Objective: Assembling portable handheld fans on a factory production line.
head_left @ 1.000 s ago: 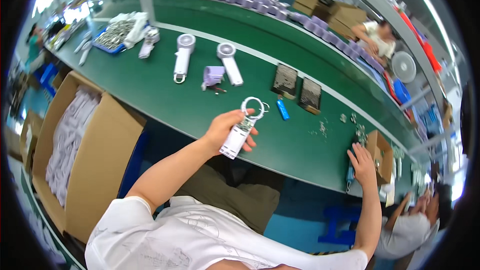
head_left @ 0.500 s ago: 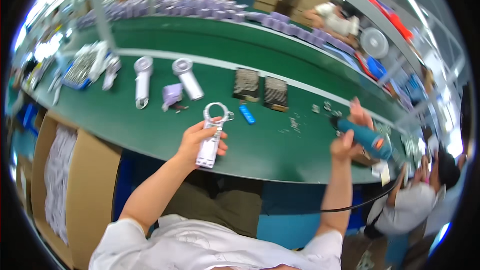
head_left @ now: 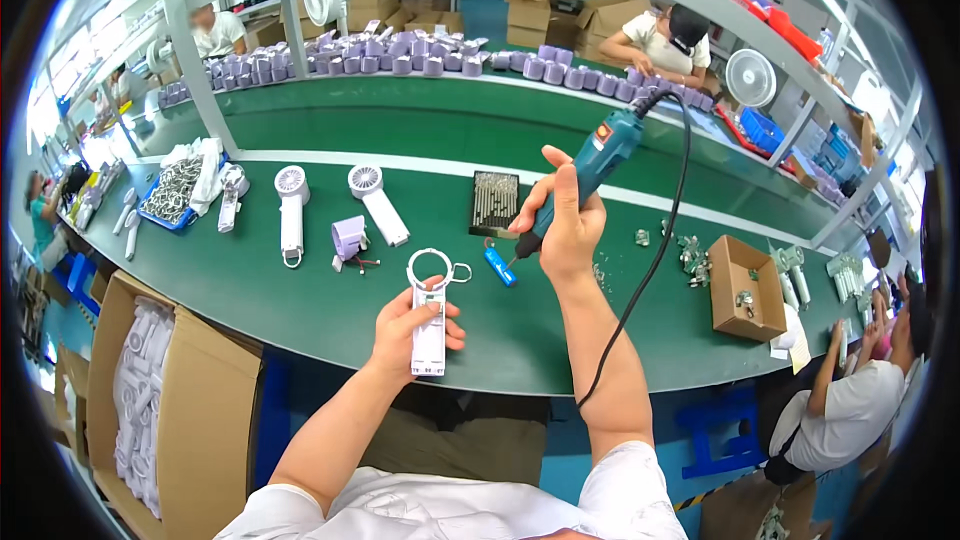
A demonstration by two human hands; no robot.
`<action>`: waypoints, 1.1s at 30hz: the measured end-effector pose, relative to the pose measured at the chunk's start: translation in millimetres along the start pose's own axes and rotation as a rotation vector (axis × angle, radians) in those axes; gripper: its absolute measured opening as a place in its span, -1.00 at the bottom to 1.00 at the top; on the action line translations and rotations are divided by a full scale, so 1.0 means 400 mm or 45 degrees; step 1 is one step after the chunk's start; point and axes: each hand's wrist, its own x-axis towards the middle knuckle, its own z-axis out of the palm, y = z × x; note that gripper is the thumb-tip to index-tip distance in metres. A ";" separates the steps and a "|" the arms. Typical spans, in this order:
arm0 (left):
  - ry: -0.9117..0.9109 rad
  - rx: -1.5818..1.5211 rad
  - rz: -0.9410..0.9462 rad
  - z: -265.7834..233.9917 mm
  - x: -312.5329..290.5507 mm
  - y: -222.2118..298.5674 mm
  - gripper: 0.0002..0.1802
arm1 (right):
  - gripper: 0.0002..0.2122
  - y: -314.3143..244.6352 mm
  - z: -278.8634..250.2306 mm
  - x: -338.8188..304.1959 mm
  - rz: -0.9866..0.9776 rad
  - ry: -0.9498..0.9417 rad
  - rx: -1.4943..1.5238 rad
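My left hand (head_left: 392,332) is closed around a white handheld-fan housing (head_left: 429,338), held upright near the table's front edge. An open ring forms its top, with a small loop at the side. In my right hand (head_left: 575,235) is a teal electric screwdriver (head_left: 608,147), its bit slanting down to the left. The bit's tip appears beside a blue cylindrical battery (head_left: 499,266); I cannot tell whether they touch. A black tray (head_left: 495,203) with rows of small screws lies beyond. Left of the housing sits a purple part (head_left: 349,237) with wires.
Two white fans (head_left: 291,215) lie at the left, near a blue tray of metal parts (head_left: 172,193). A cardboard box (head_left: 748,286) holds small parts at the right. The screwdriver's black cord (head_left: 650,285) hangs past my right forearm. A co-worker (head_left: 850,395) sits at far right.
My right hand has brought the screwdriver from the right side to the middle, turning its bit downward. My left hand keeps the fan housing, and the view has shifted.
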 end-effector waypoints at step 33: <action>-0.064 0.060 -0.055 0.007 0.024 -0.007 -0.41 | -0.78 0.044 0.043 -0.165 -0.255 -0.316 0.450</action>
